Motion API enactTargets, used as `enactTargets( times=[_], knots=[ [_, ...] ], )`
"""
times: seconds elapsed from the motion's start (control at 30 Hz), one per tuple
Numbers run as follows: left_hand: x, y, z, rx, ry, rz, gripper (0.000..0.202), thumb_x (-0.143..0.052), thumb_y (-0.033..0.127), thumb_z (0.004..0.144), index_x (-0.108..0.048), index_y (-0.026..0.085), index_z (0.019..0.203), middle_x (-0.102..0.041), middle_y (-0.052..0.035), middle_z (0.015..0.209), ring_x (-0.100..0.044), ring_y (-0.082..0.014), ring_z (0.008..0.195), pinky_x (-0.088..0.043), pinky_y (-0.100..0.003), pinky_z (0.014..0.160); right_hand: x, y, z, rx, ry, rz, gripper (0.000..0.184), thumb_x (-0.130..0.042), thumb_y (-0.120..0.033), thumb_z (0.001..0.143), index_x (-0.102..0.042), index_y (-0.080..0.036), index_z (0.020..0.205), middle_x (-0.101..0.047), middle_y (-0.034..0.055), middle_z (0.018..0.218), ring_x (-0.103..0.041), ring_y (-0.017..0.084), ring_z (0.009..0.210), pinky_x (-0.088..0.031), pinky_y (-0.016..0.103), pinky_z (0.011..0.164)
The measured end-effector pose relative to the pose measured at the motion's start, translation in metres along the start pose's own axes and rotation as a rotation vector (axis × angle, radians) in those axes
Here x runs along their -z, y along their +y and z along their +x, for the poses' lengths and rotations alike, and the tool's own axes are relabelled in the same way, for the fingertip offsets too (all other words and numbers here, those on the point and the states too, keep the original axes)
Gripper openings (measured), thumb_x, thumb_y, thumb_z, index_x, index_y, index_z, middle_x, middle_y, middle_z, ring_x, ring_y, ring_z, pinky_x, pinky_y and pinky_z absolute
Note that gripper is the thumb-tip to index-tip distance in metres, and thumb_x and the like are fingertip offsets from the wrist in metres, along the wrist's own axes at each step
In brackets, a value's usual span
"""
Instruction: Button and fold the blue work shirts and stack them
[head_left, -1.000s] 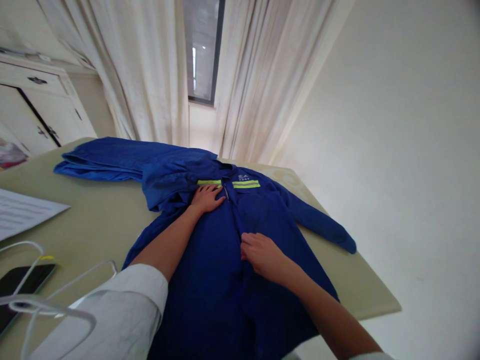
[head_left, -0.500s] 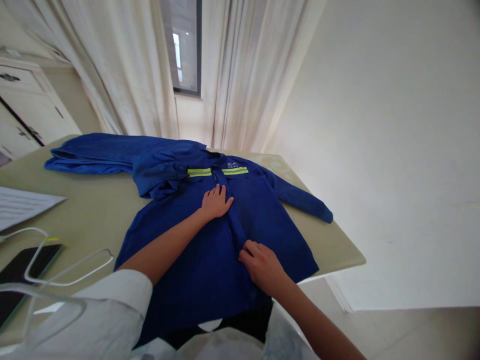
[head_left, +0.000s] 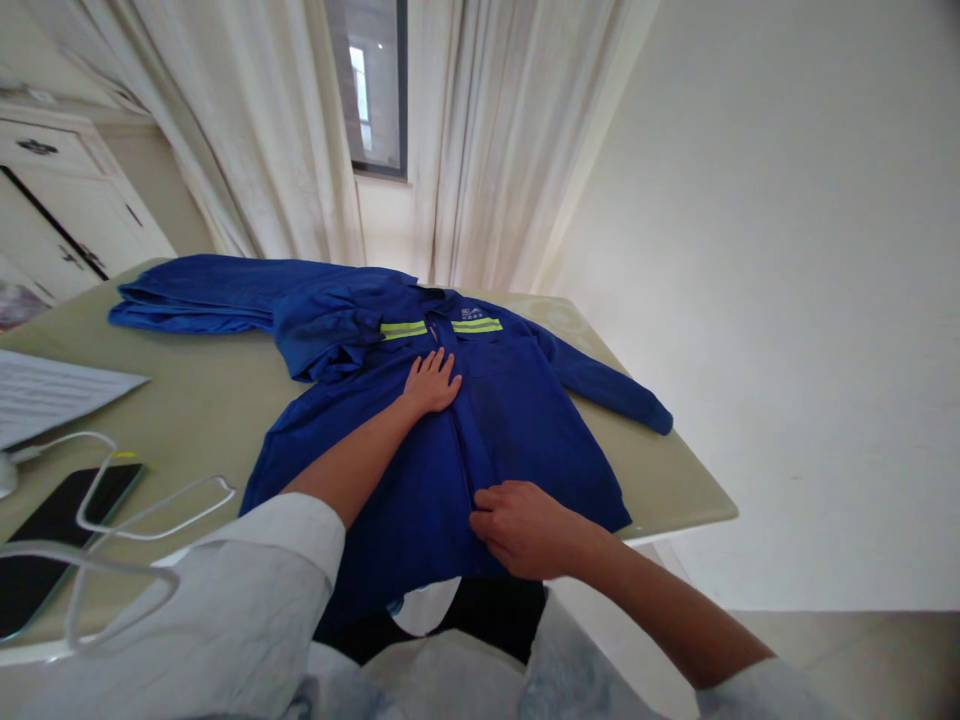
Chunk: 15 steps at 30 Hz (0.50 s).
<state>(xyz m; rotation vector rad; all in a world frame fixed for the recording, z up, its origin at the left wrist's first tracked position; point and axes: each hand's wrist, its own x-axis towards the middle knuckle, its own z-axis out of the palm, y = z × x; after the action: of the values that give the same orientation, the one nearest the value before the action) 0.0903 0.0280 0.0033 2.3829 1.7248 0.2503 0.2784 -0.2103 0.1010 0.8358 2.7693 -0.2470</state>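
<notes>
A dark blue work jacket (head_left: 540,420) with yellow-green reflective strips across the chest lies front up on the table. Its sleeve on the right stretches out over the tabletop; the one on the left is bunched up. My left hand (head_left: 433,383) rests flat on the jacket's front beside the centre placket, fingers spread. Lower down, my right hand (head_left: 525,528) has its fingers closed on the placket edge near the hem. The hem hangs over the near table edge towards my lap.
Folded blue cloth (head_left: 202,290) lies at the back left of the table (head_left: 195,400). Nearer on the left are a printed sheet (head_left: 60,390), a dark phone (head_left: 60,540) and a looped white cable (head_left: 157,535). Curtains (head_left: 510,130) hang behind, and a wall (head_left: 795,300) stands right.
My right hand has moved slightly down along the placket and turned more sideways. My left hand stays flat on the jacket front. The view has shifted a little.
</notes>
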Motion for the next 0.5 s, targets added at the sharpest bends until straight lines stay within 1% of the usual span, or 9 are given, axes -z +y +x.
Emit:
enactTargets(
  times=[0.03,0.1,0.17,0.23,0.3,0.37,0.4,0.47,0.5],
  knots=[
    [0.001,-0.002,0.004,-0.002,-0.005,0.003,0.075,-0.023,0.056,0.105,-0.029,0.017,0.169,-0.017,-0.0118,0.178,-0.019,-0.0317,0.164,-0.013,-0.053,0.132,-0.002,-0.005,-0.005,0.030,-0.011,0.014,0.008,-0.061,-0.023,0.096,-0.067,-0.018,0.098,-0.067,0.0062,0.096,-0.062,0.019,0.080,-0.042,0.033,0.073],
    [0.002,-0.004,0.009,-0.003,-0.010,0.009,0.074,-0.024,0.055,0.105,-0.030,0.017,0.168,-0.018,-0.0119,0.178,-0.020,-0.0317,0.164,-0.013,-0.053,0.132,-0.010,-0.016,-0.013,0.022,-0.006,0.004,0.010,-0.063,-0.023,0.092,-0.067,-0.016,0.099,-0.067,0.0078,0.097,-0.061,0.020,0.084,-0.042,0.034,0.075],
    [0.003,-0.004,0.010,-0.008,0.002,0.012,0.073,-0.026,0.053,0.106,-0.032,0.016,0.168,-0.020,-0.0129,0.177,-0.022,-0.0325,0.163,-0.015,-0.054,0.131,-0.021,-0.023,-0.017,-0.040,0.020,-0.014,0.013,-0.064,-0.021,0.090,-0.067,-0.015,0.101,-0.066,0.0093,0.098,-0.061,0.021,0.086,-0.041,0.034,0.077],
    [0.006,-0.003,0.006,-0.017,0.059,0.002,0.070,-0.027,0.050,0.106,-0.037,0.013,0.165,-0.026,-0.0146,0.176,-0.027,-0.0329,0.161,-0.016,-0.053,0.131,-0.032,-0.024,-0.017,-0.101,0.067,0.011,0.010,-0.062,-0.022,0.093,-0.067,-0.017,0.101,-0.066,0.0090,0.099,-0.060,0.021,0.087,-0.041,0.034,0.078],
    [0.010,0.001,-0.002,-0.037,0.178,-0.034,0.063,-0.028,0.042,0.107,-0.045,0.011,0.159,-0.037,-0.0155,0.171,-0.036,-0.0311,0.156,-0.021,-0.049,0.130,-0.039,-0.021,-0.016,-0.177,0.164,0.084,0.011,-0.057,-0.025,0.100,-0.066,-0.019,0.099,-0.065,0.0075,0.099,-0.059,0.020,0.087,-0.042,0.033,0.080],
    [0.016,0.008,-0.015,-0.073,0.317,-0.101,0.055,-0.030,0.033,0.107,-0.053,0.012,0.152,-0.051,-0.0152,0.161,-0.047,-0.0284,0.147,-0.031,-0.044,0.126,-0.041,-0.017,-0.015,-0.262,0.302,0.198,0.017,-0.052,-0.026,0.105,-0.066,-0.020,0.098,-0.065,0.0065,0.100,-0.059,0.019,0.090,-0.043,0.032,0.083],
    [0.021,0.012,-0.024,-0.100,0.367,-0.145,0.051,-0.033,0.029,0.106,-0.056,0.013,0.148,-0.056,-0.0151,0.154,-0.052,-0.0272,0.141,-0.036,-0.042,0.122,-0.041,-0.015,-0.016,-0.292,0.378,0.268,0.019,-0.050,-0.025,0.107,-0.067,-0.020,0.098,-0.065,0.0063,0.100,-0.059,0.019,0.092,-0.044,0.031,0.085],
    [0.033,0.023,-0.049,-0.190,0.389,-0.254,0.044,-0.037,0.025,0.104,-0.061,0.014,0.140,-0.065,-0.0143,0.140,-0.061,-0.0248,0.127,-0.045,-0.039,0.114,-0.039,-0.012,-0.016,-0.316,0.522,0.408,0.020,-0.050,-0.024,0.108,-0.067,-0.020,0.100,-0.066,0.0064,0.102,-0.060,0.018,0.096,-0.047,0.031,0.088],
    [0.041,0.030,-0.065,-0.257,0.360,-0.311,0.040,-0.039,0.026,0.105,-0.064,0.015,0.134,-0.068,-0.0131,0.132,-0.064,-0.0235,0.120,-0.048,-0.037,0.110,-0.038,-0.011,-0.017,-0.319,0.587,0.464,0.020,-0.050,-0.025,0.108,-0.068,-0.021,0.101,-0.066,0.0066,0.103,-0.061,0.019,0.097,-0.048,0.031,0.090]
  ],
)
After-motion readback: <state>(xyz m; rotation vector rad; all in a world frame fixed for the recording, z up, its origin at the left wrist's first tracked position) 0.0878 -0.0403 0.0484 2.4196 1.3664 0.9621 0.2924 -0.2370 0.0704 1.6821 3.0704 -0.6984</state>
